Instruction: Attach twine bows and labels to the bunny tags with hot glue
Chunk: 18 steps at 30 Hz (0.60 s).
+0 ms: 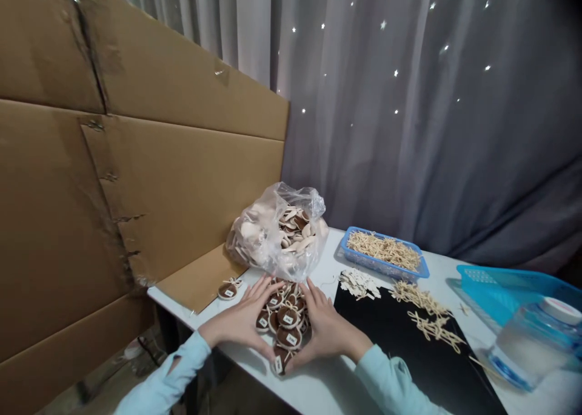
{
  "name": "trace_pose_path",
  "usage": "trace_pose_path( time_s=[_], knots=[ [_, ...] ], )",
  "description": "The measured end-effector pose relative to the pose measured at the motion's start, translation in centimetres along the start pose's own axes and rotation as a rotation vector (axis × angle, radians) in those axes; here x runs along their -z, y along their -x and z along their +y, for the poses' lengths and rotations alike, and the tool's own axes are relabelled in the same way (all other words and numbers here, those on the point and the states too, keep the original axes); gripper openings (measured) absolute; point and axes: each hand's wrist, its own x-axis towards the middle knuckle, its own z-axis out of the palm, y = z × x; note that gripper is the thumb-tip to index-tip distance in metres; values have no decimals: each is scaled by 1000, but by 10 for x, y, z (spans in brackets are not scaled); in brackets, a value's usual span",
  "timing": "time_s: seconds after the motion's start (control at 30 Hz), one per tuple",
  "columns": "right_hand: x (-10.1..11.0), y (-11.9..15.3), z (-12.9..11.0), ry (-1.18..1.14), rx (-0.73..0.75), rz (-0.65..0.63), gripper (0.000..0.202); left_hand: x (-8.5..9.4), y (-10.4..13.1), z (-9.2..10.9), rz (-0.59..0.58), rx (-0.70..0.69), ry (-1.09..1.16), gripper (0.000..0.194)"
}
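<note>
On the white table's near edge lies a pile of small round brown discs (288, 317) with pale rims, tan string bows and little white labels. My left hand (243, 321) curves along the left side of this pile, thumb by the lowest disc. Against its right side rests my right hand (324, 327), thumb near that same disc. Fingers on both hands are stretched out and the thumbs spread apart, framing the pile between them. One separate disc with a bow (228, 289) lies left of my left hand. Behind the pile sits a clear plastic bag (277, 233) of similar discs, pale and brown.
A tall cardboard sheet (182, 178) walls off the left. At right are a blue basket of string bows (384, 251), white labels (359, 283), loose bows (434, 327) on a black mat (386, 348), a blue tray (504, 284) and a clear jar (536, 342).
</note>
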Motion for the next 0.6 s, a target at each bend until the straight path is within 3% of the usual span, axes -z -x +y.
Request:
trace_pose_path(
  time_s=[0.13, 0.3, 0.47, 0.6],
  knots=[
    [-1, -9, -7, 65, -37, -85, 159, 13, -14, -1, -158, 26, -54, 156],
    [-2, -34, -2, 83, -30, -125, 158, 8, -32, -9, -244, 75, -88, 158],
    [6, -49, 6, 117, 73, -137, 149, -4, -35, -22, -121, 73, -95, 148],
    [4, -52, 15, 166, 167, -51, 138, -16, -35, -20, 43, 24, -113, 128]
  ],
)
